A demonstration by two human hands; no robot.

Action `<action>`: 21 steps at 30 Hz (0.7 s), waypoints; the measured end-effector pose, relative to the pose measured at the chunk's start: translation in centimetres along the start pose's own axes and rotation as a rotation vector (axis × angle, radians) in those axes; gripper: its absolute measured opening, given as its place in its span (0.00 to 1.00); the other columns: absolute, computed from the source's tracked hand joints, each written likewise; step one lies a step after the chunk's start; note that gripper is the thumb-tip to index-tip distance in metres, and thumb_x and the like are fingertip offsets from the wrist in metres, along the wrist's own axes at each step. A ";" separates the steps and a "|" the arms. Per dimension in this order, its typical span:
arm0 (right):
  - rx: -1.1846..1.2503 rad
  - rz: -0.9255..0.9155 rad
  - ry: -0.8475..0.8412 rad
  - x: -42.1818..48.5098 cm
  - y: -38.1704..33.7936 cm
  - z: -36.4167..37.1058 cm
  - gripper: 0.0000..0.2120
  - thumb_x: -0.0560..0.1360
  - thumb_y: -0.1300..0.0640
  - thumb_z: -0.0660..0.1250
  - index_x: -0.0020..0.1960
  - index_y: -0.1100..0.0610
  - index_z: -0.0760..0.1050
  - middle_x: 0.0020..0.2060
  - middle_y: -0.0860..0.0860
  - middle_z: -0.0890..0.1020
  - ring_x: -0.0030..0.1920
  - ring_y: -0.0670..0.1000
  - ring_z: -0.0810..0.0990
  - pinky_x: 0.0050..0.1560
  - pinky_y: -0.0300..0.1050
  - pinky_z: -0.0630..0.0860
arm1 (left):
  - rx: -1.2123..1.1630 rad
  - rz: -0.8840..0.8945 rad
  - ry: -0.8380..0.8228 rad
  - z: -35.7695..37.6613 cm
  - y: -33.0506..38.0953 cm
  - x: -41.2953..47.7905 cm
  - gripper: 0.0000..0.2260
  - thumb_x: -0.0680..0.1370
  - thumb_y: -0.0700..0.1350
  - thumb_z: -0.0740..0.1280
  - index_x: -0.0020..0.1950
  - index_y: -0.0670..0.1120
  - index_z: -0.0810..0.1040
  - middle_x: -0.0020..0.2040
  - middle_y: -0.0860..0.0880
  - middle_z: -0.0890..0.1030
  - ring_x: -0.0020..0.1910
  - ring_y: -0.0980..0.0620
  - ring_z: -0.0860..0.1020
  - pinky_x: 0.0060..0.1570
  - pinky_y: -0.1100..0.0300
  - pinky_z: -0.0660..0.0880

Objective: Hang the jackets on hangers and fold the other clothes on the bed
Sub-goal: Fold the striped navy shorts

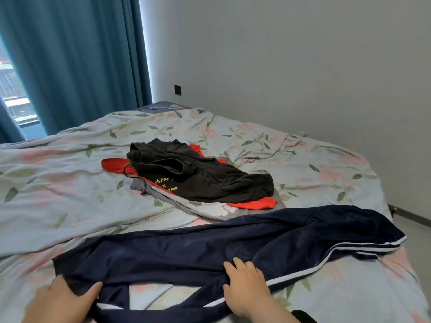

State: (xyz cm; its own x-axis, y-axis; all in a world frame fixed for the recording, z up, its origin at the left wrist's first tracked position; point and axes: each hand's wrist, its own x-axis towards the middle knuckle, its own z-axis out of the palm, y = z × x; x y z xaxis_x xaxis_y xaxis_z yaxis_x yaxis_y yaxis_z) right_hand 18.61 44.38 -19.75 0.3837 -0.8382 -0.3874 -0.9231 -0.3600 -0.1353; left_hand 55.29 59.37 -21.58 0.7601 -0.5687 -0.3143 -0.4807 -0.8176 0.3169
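left grip (58, 301): bare, forearm bare | right grip (247, 287): bare, dark cloth (303, 316) beside forearm

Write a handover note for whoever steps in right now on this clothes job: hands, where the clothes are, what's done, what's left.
Left hand: holds the near edge of the navy striped garment, thumb on top.
Right hand: rests on the same garment, fingers bent; grip unclear.
That garment lies spread, unfolded, across the near side of the bed.
Behind it is a pile: black top over a red garment and a grey one.
Done: nothing folded in view.
Left: all of it; no hangers in view.
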 end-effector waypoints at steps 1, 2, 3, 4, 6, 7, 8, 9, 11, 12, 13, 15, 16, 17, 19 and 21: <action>-0.012 -0.001 0.000 0.0 0.0 -0.1 0.29 0.79 0.44 0.55 0.78 0.46 0.55 0.79 0.51 0.56 0.75 0.59 0.57 0.75 0.59 0.54 | -0.083 -0.056 -0.020 -0.3 0.0 -0.7 0.34 0.60 0.66 0.71 0.50 0.38 0.78 0.40 0.38 0.79 0.40 0.37 0.78 0.47 0.43 0.77; -0.033 -0.012 0.008 -0.1 -0.2 -0.3 0.29 0.78 0.43 0.55 0.78 0.46 0.55 0.79 0.51 0.56 0.75 0.59 0.57 0.76 0.60 0.51 | -0.156 -0.051 0.011 -0.7 0.2 -1.3 0.26 0.63 0.62 0.74 0.45 0.40 0.79 0.37 0.40 0.80 0.39 0.38 0.78 0.45 0.45 0.77; -0.069 -0.037 0.031 -0.2 -0.5 -0.3 0.30 0.78 0.41 0.54 0.79 0.45 0.54 0.79 0.51 0.56 0.75 0.59 0.56 0.77 0.61 0.48 | -0.215 -0.016 0.020 -1.3 0.8 -1.8 0.19 0.66 0.57 0.75 0.43 0.42 0.79 0.37 0.42 0.80 0.39 0.39 0.78 0.44 0.47 0.76; -0.118 -0.080 0.063 -0.3 -0.9 -0.3 0.31 0.78 0.40 0.53 0.79 0.45 0.54 0.79 0.52 0.56 0.75 0.59 0.56 0.77 0.62 0.45 | -0.280 0.020 0.028 -1.8 1.3 -2.1 0.14 0.68 0.52 0.75 0.41 0.43 0.79 0.37 0.42 0.80 0.39 0.40 0.78 0.42 0.49 0.74; -0.201 -0.205 0.102 -0.6 -2.1 0.0 0.32 0.78 0.39 0.52 0.79 0.46 0.53 0.79 0.52 0.56 0.76 0.58 0.56 0.77 0.62 0.41 | -0.435 0.036 0.084 -2.1 1.6 -2.2 0.08 0.71 0.42 0.74 0.38 0.42 0.77 0.35 0.43 0.80 0.37 0.41 0.78 0.37 0.50 0.71; -0.218 -0.272 0.099 -0.8 -2.8 0.3 0.32 0.78 0.39 0.52 0.79 0.45 0.52 0.79 0.52 0.56 0.76 0.57 0.56 0.77 0.61 0.41 | -0.513 0.023 0.114 -2.2 1.5 -2.2 0.07 0.73 0.39 0.73 0.37 0.41 0.77 0.33 0.43 0.80 0.35 0.42 0.77 0.36 0.51 0.71; -0.221 -0.327 0.084 -1.0 -3.4 0.6 0.31 0.78 0.39 0.52 0.79 0.45 0.52 0.79 0.51 0.55 0.76 0.56 0.56 0.77 0.58 0.43 | -0.619 0.008 0.115 -2.5 1.2 -1.9 0.06 0.74 0.38 0.71 0.37 0.40 0.77 0.33 0.42 0.80 0.34 0.42 0.78 0.36 0.51 0.73; -0.220 -0.365 0.062 -1.1 -3.9 0.9 0.31 0.78 0.40 0.53 0.79 0.45 0.51 0.80 0.51 0.54 0.76 0.54 0.55 0.77 0.56 0.45 | -0.763 -0.019 0.088 -3.0 0.7 -1.4 0.05 0.76 0.36 0.69 0.40 0.40 0.78 0.34 0.41 0.81 0.34 0.42 0.80 0.37 0.51 0.76; -0.221 -0.387 0.041 -1.4 -4.3 1.1 0.31 0.79 0.40 0.52 0.79 0.45 0.51 0.80 0.51 0.52 0.77 0.53 0.55 0.77 0.53 0.48 | -1.088 -0.057 -0.007 -5.1 -0.1 -0.4 0.09 0.77 0.30 0.63 0.46 0.42 0.79 0.41 0.41 0.82 0.37 0.44 0.82 0.36 0.53 0.81; -0.220 -0.376 0.038 -1.5 -4.3 1.1 0.30 0.79 0.40 0.52 0.79 0.45 0.51 0.80 0.51 0.52 0.77 0.54 0.55 0.77 0.53 0.49 | -1.169 -0.042 0.011 -6.4 -0.6 0.4 0.12 0.77 0.28 0.62 0.47 0.43 0.79 0.43 0.41 0.82 0.38 0.45 0.81 0.32 0.57 0.80; -0.221 -0.362 0.030 -1.7 -4.3 1.0 0.30 0.80 0.40 0.52 0.80 0.45 0.51 0.80 0.51 0.51 0.77 0.54 0.55 0.77 0.52 0.50 | -1.175 -0.006 0.063 -7.7 -1.0 1.2 0.13 0.76 0.26 0.62 0.47 0.44 0.78 0.45 0.41 0.81 0.38 0.46 0.79 0.32 0.60 0.78; -0.242 -0.347 -0.001 -2.0 -4.4 0.8 0.30 0.80 0.40 0.51 0.80 0.45 0.52 0.81 0.52 0.51 0.76 0.55 0.57 0.76 0.52 0.54 | -1.094 0.047 0.132 -10.1 -1.4 2.2 0.14 0.74 0.26 0.63 0.50 0.44 0.77 0.48 0.41 0.79 0.38 0.45 0.77 0.34 0.57 0.74; -0.263 -0.345 -0.017 -2.2 -4.6 0.7 0.29 0.80 0.40 0.51 0.79 0.45 0.52 0.80 0.52 0.51 0.75 0.56 0.58 0.75 0.52 0.56 | -1.046 0.039 0.103 -10.5 -1.5 2.3 0.14 0.73 0.26 0.63 0.51 0.43 0.77 0.47 0.41 0.79 0.37 0.45 0.76 0.32 0.57 0.72; -0.283 -0.342 -0.031 -2.5 -4.8 0.5 0.29 0.80 0.40 0.51 0.79 0.45 0.53 0.80 0.52 0.51 0.74 0.57 0.60 0.74 0.53 0.58 | -0.994 0.006 0.033 -10.5 -1.6 2.2 0.15 0.72 0.27 0.62 0.52 0.42 0.78 0.43 0.41 0.79 0.33 0.45 0.74 0.30 0.59 0.68; -0.318 -0.346 -0.040 -2.8 -5.2 0.3 0.28 0.79 0.40 0.51 0.77 0.46 0.58 0.80 0.53 0.54 0.71 0.58 0.64 0.71 0.54 0.62 | -0.931 -0.113 -0.174 -9.5 -2.1 1.8 0.14 0.65 0.30 0.60 0.46 0.42 0.79 0.33 0.42 0.76 0.27 0.49 0.67 0.27 0.64 0.61; -0.353 -0.365 -0.021 -3.1 -5.4 0.0 0.27 0.77 0.38 0.50 0.72 0.47 0.66 0.75 0.53 0.63 0.64 0.57 0.69 0.64 0.52 0.65 | -0.991 -0.242 -0.309 -8.5 -2.2 1.4 0.08 0.64 0.40 0.65 0.41 0.41 0.76 0.31 0.42 0.77 0.27 0.47 0.70 0.28 0.63 0.64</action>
State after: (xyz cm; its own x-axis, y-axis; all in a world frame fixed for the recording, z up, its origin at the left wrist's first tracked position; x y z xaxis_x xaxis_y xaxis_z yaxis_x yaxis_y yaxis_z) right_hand 22.38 48.95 -17.84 0.6760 -0.6248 -0.3908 -0.6624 -0.7475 0.0494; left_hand 61.13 61.17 -15.13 0.5768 -0.5128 -0.6359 0.3442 -0.5534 0.7585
